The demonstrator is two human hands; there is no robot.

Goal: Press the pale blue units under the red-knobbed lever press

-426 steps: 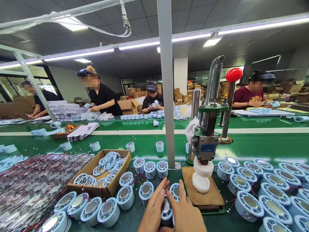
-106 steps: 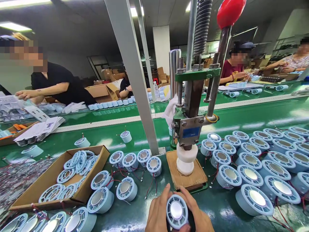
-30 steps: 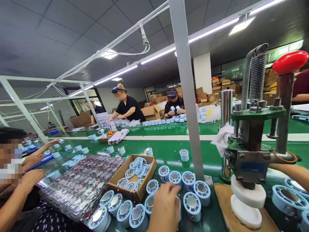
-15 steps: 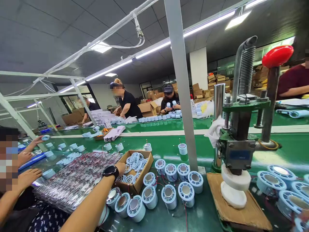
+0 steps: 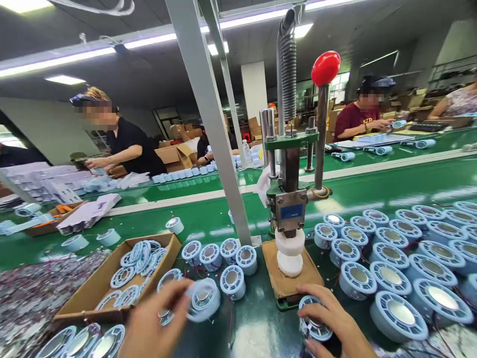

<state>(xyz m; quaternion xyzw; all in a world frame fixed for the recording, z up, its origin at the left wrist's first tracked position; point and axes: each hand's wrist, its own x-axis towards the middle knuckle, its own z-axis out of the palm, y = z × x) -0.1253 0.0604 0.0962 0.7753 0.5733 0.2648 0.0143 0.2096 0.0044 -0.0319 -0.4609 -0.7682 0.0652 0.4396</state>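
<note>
My left hand [image 5: 158, 318], smeared by motion, pinches a thin light-blue plastic ring [image 5: 193, 309] at its fingertips. The ring overlaps a light-blue round housing with a metal disc [image 5: 204, 293]; whether they touch I cannot tell. My right hand [image 5: 337, 323] grips another light-blue round housing [image 5: 315, 330] by its sides, just in front of the hand press [image 5: 292, 209]. Beside my left hand, a cardboard box [image 5: 80, 311] holds several loose blue rings [image 5: 122, 277]. Several housings [image 5: 233, 281] stand upright between the box and the press.
Many housings [image 5: 391, 276] crowd the bench right of the press. The press has a red-knobbed lever [image 5: 326, 68] and white pads above a cardboard-covered base [image 5: 274, 258]. A grey metal post [image 5: 208, 109] rises behind. Across the green bench, other people work, one in a maroon shirt [image 5: 356, 119].
The view has swung right. My left hand has come out of the cardboard box with a ring. My right hand, barely visible at the edge before, now holds a housing before the press.
</note>
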